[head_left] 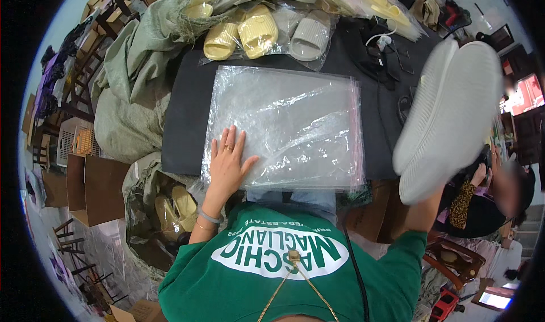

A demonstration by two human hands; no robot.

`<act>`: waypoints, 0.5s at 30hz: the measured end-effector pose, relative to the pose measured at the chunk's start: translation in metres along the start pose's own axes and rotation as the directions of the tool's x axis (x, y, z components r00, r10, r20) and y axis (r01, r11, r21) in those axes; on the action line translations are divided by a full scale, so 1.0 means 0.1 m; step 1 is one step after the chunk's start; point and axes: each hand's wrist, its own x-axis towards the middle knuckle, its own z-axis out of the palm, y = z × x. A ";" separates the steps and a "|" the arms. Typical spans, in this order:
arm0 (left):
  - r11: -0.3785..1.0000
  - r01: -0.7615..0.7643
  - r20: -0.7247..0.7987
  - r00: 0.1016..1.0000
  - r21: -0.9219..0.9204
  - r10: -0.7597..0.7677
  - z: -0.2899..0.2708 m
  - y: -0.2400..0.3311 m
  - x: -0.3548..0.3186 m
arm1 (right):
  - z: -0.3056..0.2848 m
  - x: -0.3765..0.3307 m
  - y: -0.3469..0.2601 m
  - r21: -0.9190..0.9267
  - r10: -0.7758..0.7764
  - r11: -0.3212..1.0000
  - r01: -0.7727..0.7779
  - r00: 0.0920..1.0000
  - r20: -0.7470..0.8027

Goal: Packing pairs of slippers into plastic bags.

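My left hand (228, 158) lies flat with fingers spread on the left side of a clear plastic bag (295, 129), which is on the dark table and may have others under it. A ring and a bracelet are on that hand and wrist. Up at the right, my right forearm (426, 211) rises behind a pair of light grey slippers (451, 112), soles showing and slightly blurred. The slippers are held in the air beyond the table's right edge. They hide my right fingers.
Bagged yellow slippers (257, 31) and a bagged grey pair (310, 35) lie along the table's far edge. A dark cable and a white plug (384, 41) are at the far right. Left stand a green sack (133, 89) and a cardboard box (93, 188). Another person (477, 203) sits at right.
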 end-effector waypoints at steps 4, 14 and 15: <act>0.999 0.025 -0.009 1.000 0.022 -0.025 0.06 0.01 -0.03 | 1.66 -0.02 -0.38 0.263 0.259 0.926 -0.270 0.963 0.075; 0.998 0.045 -0.079 0.996 -0.034 -0.048 0.14 -0.01 -0.05 | 4.20 0.49 -1.47 0.637 0.585 0.268 -0.723 0.648 0.489; 1.000 0.011 -0.093 0.996 0.006 -0.010 0.14 0.05 0.04 | 4.35 0.34 -0.49 0.768 0.347 0.264 -0.584 0.800 0.489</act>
